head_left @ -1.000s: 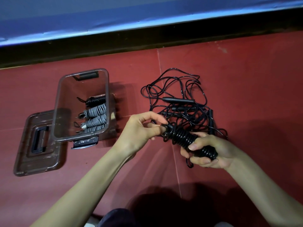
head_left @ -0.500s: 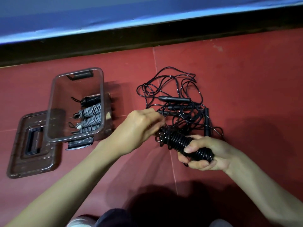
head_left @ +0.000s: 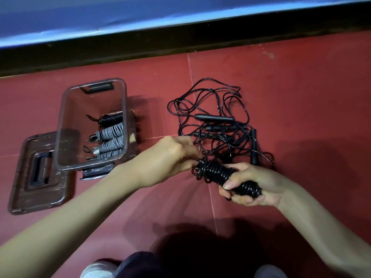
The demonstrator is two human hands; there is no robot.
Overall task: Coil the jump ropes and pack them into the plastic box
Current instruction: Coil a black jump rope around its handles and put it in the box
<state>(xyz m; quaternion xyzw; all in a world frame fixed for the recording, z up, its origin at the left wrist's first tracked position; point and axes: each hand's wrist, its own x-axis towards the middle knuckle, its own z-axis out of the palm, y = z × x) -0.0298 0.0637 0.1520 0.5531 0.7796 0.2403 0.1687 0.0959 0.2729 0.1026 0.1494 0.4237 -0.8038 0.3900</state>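
One black coiled jump rope (head_left: 222, 174), gripped in right hand (head_left: 254, 184); left hand (head_left: 168, 157) fingers pinch its end. Four coils in clear plastic box (head_left: 60, 125).

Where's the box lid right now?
In the head view the lid lies flat on the red floor at far left, tucked against the near-left corner of the open plastic box.
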